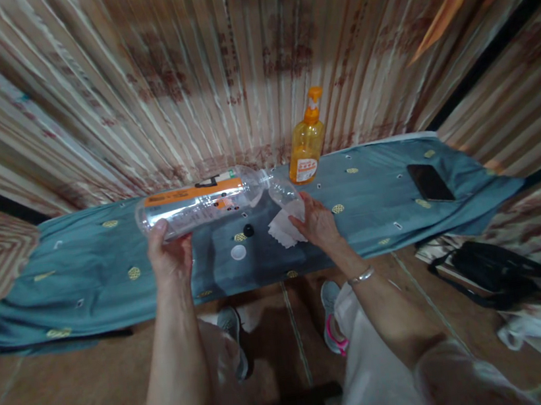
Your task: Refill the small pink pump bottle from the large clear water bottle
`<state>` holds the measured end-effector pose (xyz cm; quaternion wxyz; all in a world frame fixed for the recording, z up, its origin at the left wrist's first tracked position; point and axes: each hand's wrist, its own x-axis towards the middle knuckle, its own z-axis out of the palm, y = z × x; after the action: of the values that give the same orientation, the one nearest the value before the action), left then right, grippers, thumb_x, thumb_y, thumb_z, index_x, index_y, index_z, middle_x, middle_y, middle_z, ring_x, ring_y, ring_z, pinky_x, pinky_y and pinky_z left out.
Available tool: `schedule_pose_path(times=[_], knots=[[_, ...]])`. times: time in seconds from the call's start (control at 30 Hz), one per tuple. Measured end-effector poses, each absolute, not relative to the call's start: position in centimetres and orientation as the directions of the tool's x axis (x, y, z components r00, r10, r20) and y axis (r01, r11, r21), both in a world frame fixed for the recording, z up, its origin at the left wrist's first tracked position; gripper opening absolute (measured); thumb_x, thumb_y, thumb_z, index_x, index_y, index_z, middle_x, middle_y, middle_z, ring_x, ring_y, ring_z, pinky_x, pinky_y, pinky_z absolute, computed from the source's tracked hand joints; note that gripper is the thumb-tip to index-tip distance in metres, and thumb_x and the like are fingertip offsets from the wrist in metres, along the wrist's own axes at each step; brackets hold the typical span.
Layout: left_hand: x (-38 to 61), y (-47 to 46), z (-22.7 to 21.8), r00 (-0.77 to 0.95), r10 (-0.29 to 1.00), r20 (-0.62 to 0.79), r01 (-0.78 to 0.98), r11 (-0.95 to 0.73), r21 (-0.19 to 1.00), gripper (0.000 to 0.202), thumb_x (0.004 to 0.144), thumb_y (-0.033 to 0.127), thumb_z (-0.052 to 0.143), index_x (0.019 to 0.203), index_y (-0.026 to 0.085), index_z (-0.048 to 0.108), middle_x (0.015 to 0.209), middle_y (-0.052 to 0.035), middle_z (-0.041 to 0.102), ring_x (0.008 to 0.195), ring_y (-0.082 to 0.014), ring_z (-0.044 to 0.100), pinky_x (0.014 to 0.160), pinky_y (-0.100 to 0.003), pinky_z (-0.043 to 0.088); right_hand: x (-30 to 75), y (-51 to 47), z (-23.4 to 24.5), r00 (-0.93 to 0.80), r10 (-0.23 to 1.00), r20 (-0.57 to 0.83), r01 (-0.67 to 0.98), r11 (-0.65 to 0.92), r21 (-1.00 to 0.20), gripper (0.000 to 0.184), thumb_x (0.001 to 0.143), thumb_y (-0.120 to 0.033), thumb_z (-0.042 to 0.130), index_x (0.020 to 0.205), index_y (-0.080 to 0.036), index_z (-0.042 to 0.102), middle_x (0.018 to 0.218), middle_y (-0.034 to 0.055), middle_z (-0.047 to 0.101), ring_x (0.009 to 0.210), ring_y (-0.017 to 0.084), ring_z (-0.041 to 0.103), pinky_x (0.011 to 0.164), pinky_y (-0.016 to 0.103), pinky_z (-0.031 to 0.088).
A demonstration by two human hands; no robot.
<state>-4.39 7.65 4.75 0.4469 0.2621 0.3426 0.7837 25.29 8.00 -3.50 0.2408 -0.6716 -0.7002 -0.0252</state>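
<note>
My left hand [170, 252] is closed around the base end of a large clear plastic bottle [195, 202] with an orange label. The bottle is held nearly level above the table, its neck pointing right. At its mouth is a clear, rounded, funnel-like plastic piece [283, 191]; I cannot tell whether the two are joined. Fingers of my right hand [316, 219] grip this piece at its wide end, where a white, jagged-edged sheet [284, 228] hangs below. Beneath them on the cloth are a small black cap [248, 230] and a white round disc [238, 252].
A yellow pump bottle [307, 148] stands at the table's back edge. Toward the right lies a dark phone [430, 182]. A blue-green patterned cloth [94, 265] covers the narrow table. Striped curtains [203, 72] hang behind; a black bag [493, 269] sits at lower right.
</note>
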Motion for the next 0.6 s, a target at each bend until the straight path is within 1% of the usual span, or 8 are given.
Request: schedule_pose_path(times=[0.13,0.3,0.47,0.6], knots=[[-4.24,7.5,4.84,-0.451,0.885,0.116,-0.504,-0.36,0.785,0.038,0.056,0.036,0.086,0.089,0.025,0.071,0.1,-0.0052,0.08,0.109,-0.0295,0.074,0.082,-0.035,0.061,25.33,7.98,-3.36,0.02,0.93,0.366,0.948,0.099,-0.303,0.064,0.094,-0.029,0.071,0.149,-0.005,0.049,0.135,0.0261,0.071,0.12,0.034,0.071,0.101,0.044,0.058],[-4.43,7.49,4.88,-0.433,0.892,0.134,-0.504,-0.362,0.784,0.042,0.056,0.035,0.085,0.095,0.026,0.071,0.1,-0.004,0.079,0.105,-0.0297,0.074,0.082,-0.037,0.061,25.37,8.0,-3.26,0.02,0.936,0.35,0.949,0.093,-0.302,0.064,0.095,-0.029,0.071,0.149,-0.004,0.049,0.135,0.027,0.071,0.121,0.034,0.071,0.102,0.043,0.058],[-4.51,7.52,4.85,-0.433,0.894,0.117,-0.507,-0.349,0.788,0.04,0.055,0.034,0.085,0.091,0.025,0.069,0.097,-0.0044,0.078,0.109,-0.0291,0.073,0.085,-0.037,0.06,25.38,7.91,-3.28,0.015,0.937,0.348,0.95,0.095,-0.297,0.065,0.096,-0.03,0.069,0.15,-0.002,0.047,0.135,0.0278,0.071,0.121,0.035,0.07,0.102,0.044,0.057],[-4.36,7.46,4.93,-0.441,0.89,0.112,-0.505,-0.349,0.789,0.039,0.052,0.034,0.085,0.087,0.026,0.069,0.097,-0.0035,0.077,0.105,-0.0281,0.073,0.084,-0.037,0.06,25.43,7.9,-3.42,0.016,0.933,0.36,0.947,0.101,-0.304,0.067,0.095,-0.03,0.068,0.152,-0.002,0.044,0.135,0.0288,0.071,0.119,0.036,0.071,0.101,0.046,0.058]])
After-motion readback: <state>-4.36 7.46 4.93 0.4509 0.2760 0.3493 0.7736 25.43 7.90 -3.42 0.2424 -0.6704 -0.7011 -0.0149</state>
